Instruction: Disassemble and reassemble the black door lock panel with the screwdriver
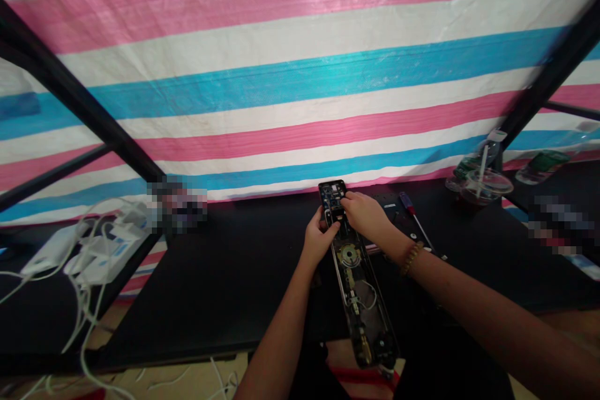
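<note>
A long, narrow black housing [350, 254], which looks like an opened electronic door lock, lies over the front edge of the black table. A circuit board [332, 191] shows at its far end, with a round metal part, thin wires and brass-coloured pieces further down. My left hand [320, 237] is closed around the housing's left side, its thumb on the near side of the board. On the right side of the board, the fingers of my right hand [363, 209] are pinched together. Whatever they may hold is hidden. A beaded bracelet [411, 258] circles my right wrist.
To the right lies a screwdriver [415, 220] beside small loose parts. Behind it stand a plastic cup with a straw [487, 187] and bottles, one [544, 166] lying tilted. White cables and power strips [110, 250] crowd the left. A striped tarp [300, 94] hangs behind the table [225, 275].
</note>
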Demonstrator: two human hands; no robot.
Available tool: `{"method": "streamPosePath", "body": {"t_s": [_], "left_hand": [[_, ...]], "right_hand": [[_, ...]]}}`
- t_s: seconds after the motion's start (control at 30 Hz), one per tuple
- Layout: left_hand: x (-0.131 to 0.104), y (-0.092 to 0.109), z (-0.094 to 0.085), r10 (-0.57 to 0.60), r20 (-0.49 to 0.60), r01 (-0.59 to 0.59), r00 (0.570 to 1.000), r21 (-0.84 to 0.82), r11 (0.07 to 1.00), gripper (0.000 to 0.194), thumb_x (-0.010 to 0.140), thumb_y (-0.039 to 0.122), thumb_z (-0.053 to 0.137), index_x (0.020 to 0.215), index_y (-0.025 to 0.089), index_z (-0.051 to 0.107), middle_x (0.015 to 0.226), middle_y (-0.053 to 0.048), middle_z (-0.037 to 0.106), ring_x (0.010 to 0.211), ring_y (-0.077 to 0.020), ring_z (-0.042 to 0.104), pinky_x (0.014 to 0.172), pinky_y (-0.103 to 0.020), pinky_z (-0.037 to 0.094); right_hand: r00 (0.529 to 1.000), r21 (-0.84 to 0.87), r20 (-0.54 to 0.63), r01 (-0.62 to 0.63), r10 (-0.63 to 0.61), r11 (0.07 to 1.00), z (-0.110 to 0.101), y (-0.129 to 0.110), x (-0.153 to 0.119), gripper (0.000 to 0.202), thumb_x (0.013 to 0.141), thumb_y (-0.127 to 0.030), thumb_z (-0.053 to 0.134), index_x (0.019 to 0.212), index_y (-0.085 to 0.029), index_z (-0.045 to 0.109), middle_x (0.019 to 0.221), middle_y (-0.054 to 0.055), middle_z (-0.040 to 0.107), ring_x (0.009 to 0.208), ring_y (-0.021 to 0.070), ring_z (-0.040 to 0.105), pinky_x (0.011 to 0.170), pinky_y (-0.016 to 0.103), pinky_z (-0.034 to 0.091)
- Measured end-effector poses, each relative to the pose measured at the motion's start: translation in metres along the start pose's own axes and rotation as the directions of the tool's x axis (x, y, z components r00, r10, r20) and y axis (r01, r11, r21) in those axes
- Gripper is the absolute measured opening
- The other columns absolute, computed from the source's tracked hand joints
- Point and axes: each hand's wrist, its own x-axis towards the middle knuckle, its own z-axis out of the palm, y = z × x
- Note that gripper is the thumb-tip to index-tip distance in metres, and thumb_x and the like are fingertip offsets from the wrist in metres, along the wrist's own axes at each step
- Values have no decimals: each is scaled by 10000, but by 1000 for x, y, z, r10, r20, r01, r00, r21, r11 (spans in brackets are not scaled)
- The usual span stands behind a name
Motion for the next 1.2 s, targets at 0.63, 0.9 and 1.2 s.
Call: {"method": "streamPosePath", "body": {"t_s": [0.63,0.9,1.2], "left_hand": [[3,1,-2,23,-13,-24,1000,-11,1000,875,682,355,821,1425,95,440,836,-53,759,696,-194,723,658,-283,582],[2,6,-2,11,2,-11,1000,34,999,834,717,392,790,1422,102,450,865,-74,762,727,-207,726,656,-289,581],[-3,29,-30,182,-111,-109,977,474,874,475,943,492,433,1176,140,650,963,-103,753,887,-226,715,802,-346,547]], "right_hand": [[987,95,17,-163,162,982,1,-5,1,238,979,-208,418,1099,-182,622,1036,120,667,886,232,683,737,290,461],[991,514,86,-130,100,848,6,29,-29,554,963,-274,511,1486,-192,349,764,36,698,679,200,655,639,275,431],[973,928,230,-217,-7,304,-6,31,-69,513,838,-155,591,1340,-191,489,878,16,637,643,124,651,613,274,555]]}}
